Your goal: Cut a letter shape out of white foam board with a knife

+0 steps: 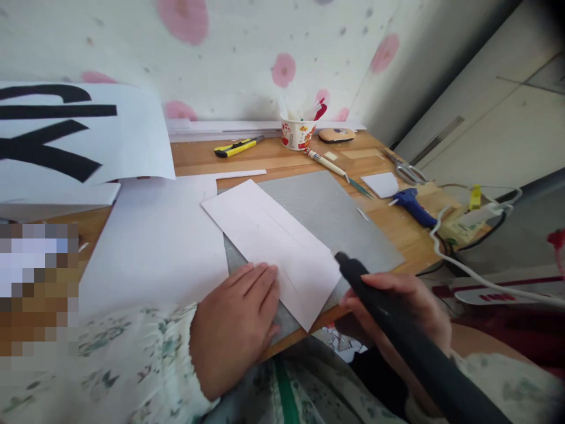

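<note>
A white board piece (269,235) with faint pencil lines lies slantwise over a grey cutting mat (318,200). My left hand (241,324) rests flat, fingers stretched and side by side, on the near left edge of the board piece and the mat. In my right hand (408,312) is a long black rod-shaped tool (397,324); its exact kind does not show. The tool's blunt tip is close to the right corner of the board piece; whether they touch I cannot tell. Part of my right hand is hidden behind the tool.
Left of the mat lies a large white sheet (163,241), beside a paper with black characters (145,129). Farther back are a yellow utility knife (238,147), a paper cup (298,134) and tweezers (359,187). Scissors (408,171), a blue glue gun (415,206) and cables are at right.
</note>
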A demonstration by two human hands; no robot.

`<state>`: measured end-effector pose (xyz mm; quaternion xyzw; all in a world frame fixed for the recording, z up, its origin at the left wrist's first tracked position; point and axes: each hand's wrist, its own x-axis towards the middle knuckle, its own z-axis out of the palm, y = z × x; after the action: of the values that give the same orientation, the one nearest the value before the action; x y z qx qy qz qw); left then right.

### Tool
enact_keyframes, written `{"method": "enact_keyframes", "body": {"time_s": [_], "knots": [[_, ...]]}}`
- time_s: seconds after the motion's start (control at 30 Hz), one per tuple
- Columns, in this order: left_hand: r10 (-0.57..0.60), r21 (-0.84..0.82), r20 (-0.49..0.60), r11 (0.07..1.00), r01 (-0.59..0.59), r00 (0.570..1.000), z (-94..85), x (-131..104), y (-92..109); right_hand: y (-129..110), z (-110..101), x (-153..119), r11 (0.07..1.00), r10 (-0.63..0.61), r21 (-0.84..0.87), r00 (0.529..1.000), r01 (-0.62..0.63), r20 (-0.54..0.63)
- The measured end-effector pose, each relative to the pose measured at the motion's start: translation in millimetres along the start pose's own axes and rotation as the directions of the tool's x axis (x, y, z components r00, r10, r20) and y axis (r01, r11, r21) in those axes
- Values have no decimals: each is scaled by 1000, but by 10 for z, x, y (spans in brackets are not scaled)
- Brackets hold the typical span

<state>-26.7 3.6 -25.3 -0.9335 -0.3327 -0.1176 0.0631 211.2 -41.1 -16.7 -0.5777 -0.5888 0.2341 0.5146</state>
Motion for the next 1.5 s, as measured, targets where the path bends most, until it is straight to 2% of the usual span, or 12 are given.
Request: {"method": "enact_keyframes", "body": {"time_s": [0.07,0.2,0.3,0.4,0.53,0.8,1.23,1.5], "knots": [[27,24,3,999,-27,1000,13,-9,-10,-55,129,-77,997,16,70,1000,-15,-13],[45,41,20,998,-46,999,-38,4,6,-75,296,-29,999,-41,-21,999,41,-13],[12,14,59,1000,-13,998,-88,14,34,-20,373,75,1000,-22,-16,1000,22,-18],[12,-4,25,1000,-12,1000,-106,16,42,37,462,137,1000,-9,-26,1000,10,20],[8,4,-23,1000,-8,1000,-111,21,37,29,559,149,993,-69,-94,998,69,11],[-21,12,-61,1000,22,998,-92,46,55,-69,577,165,944,-199,-267,980,194,8],[-25,-5,-62,1000,25,998,-90,44,51,-78,607,157,932,-175,-328,984,153,-37],[-24,13,-47,1000,25,999,-90,28,58,-100,635,227,923,-238,-296,969,247,64]]}}
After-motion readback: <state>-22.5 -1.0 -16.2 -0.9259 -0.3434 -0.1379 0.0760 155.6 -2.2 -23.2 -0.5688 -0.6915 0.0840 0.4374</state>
